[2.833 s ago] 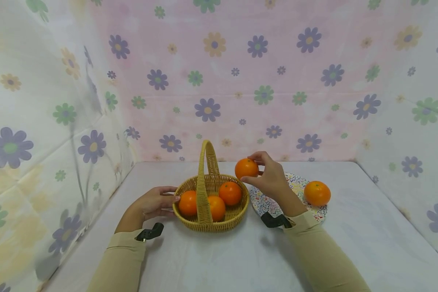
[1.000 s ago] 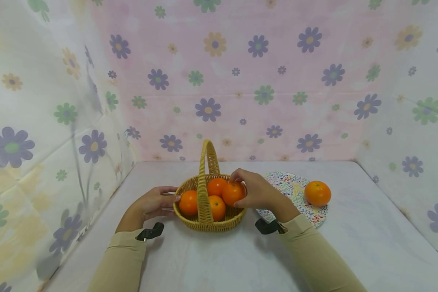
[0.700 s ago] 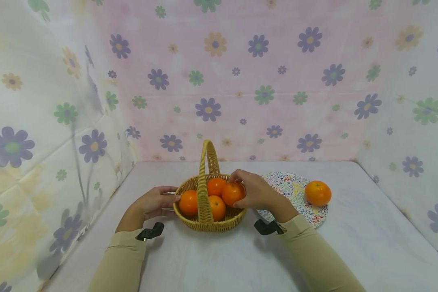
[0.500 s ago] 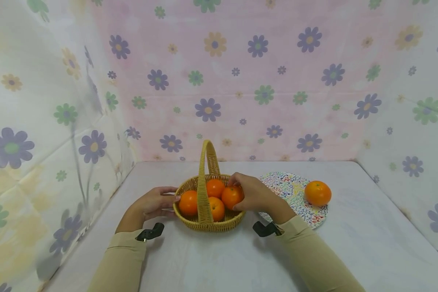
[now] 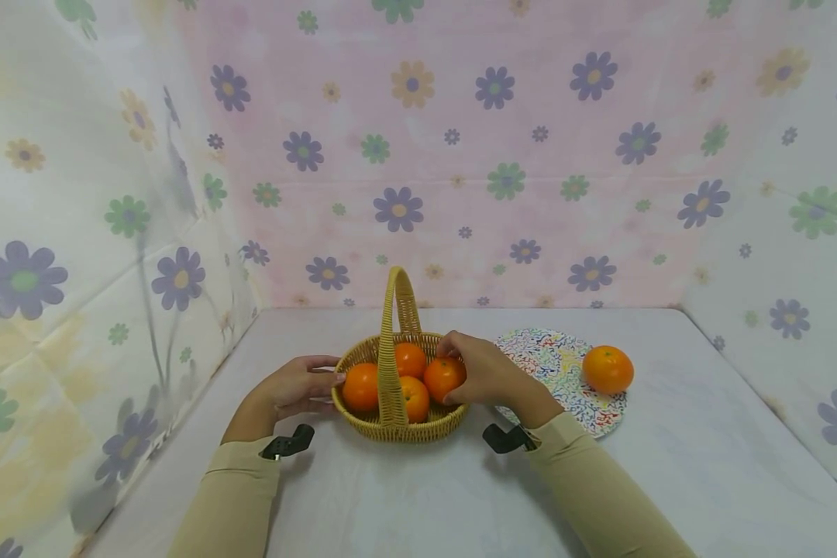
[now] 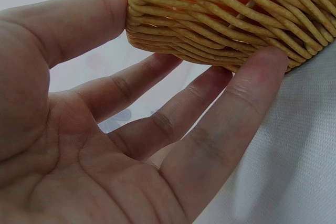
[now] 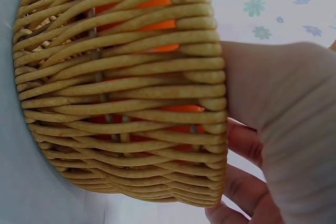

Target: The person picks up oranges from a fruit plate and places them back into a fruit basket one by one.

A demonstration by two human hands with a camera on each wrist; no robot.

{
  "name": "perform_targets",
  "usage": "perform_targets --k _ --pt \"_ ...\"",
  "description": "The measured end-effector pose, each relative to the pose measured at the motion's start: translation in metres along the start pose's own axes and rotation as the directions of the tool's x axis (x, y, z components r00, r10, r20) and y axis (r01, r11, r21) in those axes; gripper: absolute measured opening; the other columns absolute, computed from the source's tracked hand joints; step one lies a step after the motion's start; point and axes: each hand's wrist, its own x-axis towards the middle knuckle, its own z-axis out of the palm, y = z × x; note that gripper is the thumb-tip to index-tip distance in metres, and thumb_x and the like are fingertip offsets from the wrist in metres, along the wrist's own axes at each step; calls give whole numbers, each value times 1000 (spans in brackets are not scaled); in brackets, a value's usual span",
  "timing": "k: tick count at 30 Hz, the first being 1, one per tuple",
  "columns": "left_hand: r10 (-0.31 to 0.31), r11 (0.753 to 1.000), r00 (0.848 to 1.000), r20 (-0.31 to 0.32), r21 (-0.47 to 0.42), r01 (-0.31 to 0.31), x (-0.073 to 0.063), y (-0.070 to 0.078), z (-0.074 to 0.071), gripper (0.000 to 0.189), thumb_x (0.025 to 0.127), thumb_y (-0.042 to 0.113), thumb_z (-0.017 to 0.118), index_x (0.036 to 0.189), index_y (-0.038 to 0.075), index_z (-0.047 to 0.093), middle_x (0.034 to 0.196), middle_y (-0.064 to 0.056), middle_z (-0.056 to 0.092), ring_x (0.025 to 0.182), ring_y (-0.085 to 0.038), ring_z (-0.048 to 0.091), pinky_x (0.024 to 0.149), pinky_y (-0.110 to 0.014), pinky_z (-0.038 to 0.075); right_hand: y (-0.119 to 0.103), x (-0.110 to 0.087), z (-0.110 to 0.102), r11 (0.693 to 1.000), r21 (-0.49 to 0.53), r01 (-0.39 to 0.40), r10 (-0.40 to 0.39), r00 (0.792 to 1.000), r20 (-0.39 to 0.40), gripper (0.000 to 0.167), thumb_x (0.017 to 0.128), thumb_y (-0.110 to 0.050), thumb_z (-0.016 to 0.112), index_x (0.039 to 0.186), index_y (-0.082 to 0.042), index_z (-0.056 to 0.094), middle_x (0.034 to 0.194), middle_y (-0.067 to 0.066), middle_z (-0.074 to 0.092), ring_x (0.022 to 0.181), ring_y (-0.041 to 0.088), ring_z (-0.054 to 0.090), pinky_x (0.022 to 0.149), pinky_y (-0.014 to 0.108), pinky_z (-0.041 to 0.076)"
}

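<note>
A yellow-brown wicker basket (image 5: 397, 432) with a tall arched handle sits mid-table. My left hand (image 5: 298, 390) holds its left end; in the left wrist view the thumb hooks over the rim while other fingers touch the woven wall. At the right end, my right hand (image 5: 487, 368) reaches over the rim and grips an orange (image 5: 444, 380) among the others. Three more lie inside: a left orange (image 5: 360, 387), a back orange (image 5: 410, 360) and a front orange (image 5: 415, 399), partly behind the handle. In the right wrist view the basket's wall (image 7: 121, 87) hides the fingertips.
Right of the basket lies a round speckled multicoloured mat (image 5: 554, 364), with another orange (image 5: 607, 370) on its right side. A white cloth covers the table (image 5: 404, 504). Flowered curtains (image 5: 460, 170) stand behind and at both sides.
My right hand has carried an orange from above the basket's right rim down into it. An orange inside has shifted left and back. My left hand stays at the left end.
</note>
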Motion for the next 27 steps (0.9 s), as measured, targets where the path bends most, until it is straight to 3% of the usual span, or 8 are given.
perform_targets --k 6,14,21,27 --pt "-1 1000 1000 -7 -9 1 1 1 0 68 97 27 74 152 1 44 134 -18 65 109 -27 72 94 -50 61 0 0 -1 1000 6 4 -4 1000 -1 64 70 -20 95 122 -20 57 122 -2 66 113 18 60 104 43 55" --pt "0 1000 1000 0 -15 0 0 -1 0 67 98 27 73 151 1 44 131 -17 66 108 -26 72 94 -50 61 1 0 -1 1000 -10 6 -6 1000 12 80 69 -23 97 138 -17 56 133 -3 65 123 18 60 109 44 52" --pt "1 1000 1000 13 -12 -1 -2 0 1 68 98 28 72 152 -1 41 134 -17 65 109 -26 71 95 -51 60 2 -4 -9 995 -85 50 -50 999 0 95 71 -37 96 151 -17 49 153 0 54 141 24 50 118 49 43" --pt "-9 1000 1000 -14 -24 8 2 -2 -1 67 97 27 74 151 2 45 134 -18 64 109 -27 71 94 -50 61 7 -12 -19 999 -41 -10 7 998 -60 99 72 -53 92 155 -26 45 160 -2 46 149 28 43 120 57 38"
